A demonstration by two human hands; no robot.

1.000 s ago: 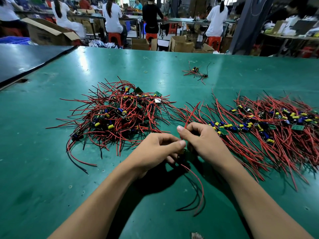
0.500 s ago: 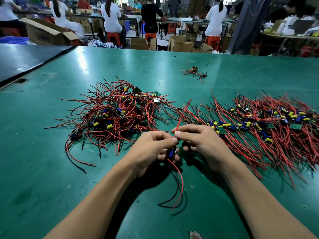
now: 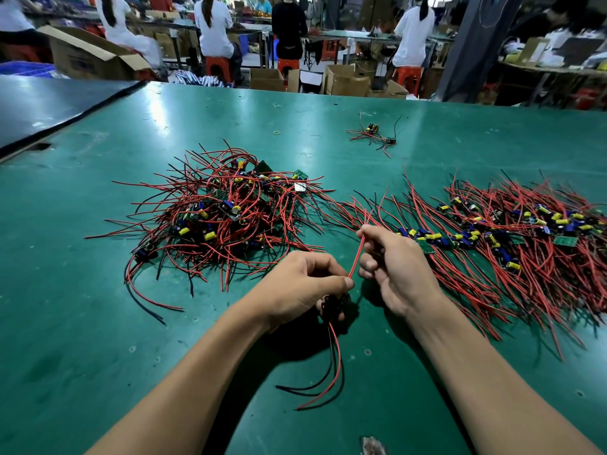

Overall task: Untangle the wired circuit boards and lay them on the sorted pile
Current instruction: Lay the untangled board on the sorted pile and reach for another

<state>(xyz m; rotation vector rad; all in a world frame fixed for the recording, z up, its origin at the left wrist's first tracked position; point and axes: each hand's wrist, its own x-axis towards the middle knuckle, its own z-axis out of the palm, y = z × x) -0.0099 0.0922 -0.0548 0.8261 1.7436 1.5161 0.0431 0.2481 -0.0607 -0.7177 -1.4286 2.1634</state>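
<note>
Over a green table [image 3: 98, 323], the left hand [image 3: 305, 287] curls its fingers round a small wired circuit board [image 3: 331, 305], leads dangling below. The right hand [image 3: 397, 267] pinches its red wire [image 3: 356, 257]. A tangled heap [image 3: 223, 215] lies left, the sorted pile [image 3: 509, 234] right.

glossy green table [image 3: 98, 323], plastic-sheathed wires [image 3: 356, 257], cardboard boxes [image 3: 348, 82]
</note>
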